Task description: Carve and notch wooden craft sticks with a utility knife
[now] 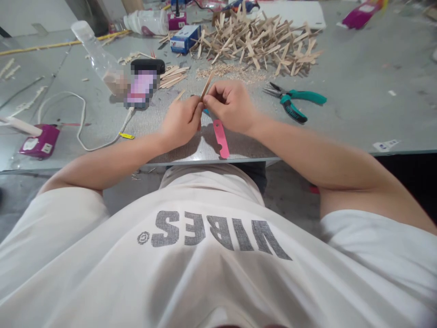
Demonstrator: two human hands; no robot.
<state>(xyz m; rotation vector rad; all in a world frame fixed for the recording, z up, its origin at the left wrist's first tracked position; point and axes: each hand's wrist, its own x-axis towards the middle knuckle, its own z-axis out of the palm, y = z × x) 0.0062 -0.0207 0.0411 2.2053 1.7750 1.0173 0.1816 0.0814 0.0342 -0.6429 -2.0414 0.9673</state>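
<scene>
Both my hands meet over the near edge of the grey table. My left hand (180, 120) is closed in a fist around the lower part of a thin wooden stick (207, 84). My right hand (229, 105) pinches the same stick higher up, fingers curled. The stick points up and away from me. A second short stick end (180, 94) shows above my left knuckles. A pink flat strip (221, 138) lies on the table just under my hands. A bit of blue shows between the hands; I cannot make out what it is.
A big heap of wooden sticks (259, 41) lies at the back, with sawdust (228, 72) before it. Green-handled pliers (293, 101) rest to the right. A small stack of sticks (174, 76), a phone, a plastic bottle (99, 57), a white cable (80, 123) and a magenta box (39, 142) stand left.
</scene>
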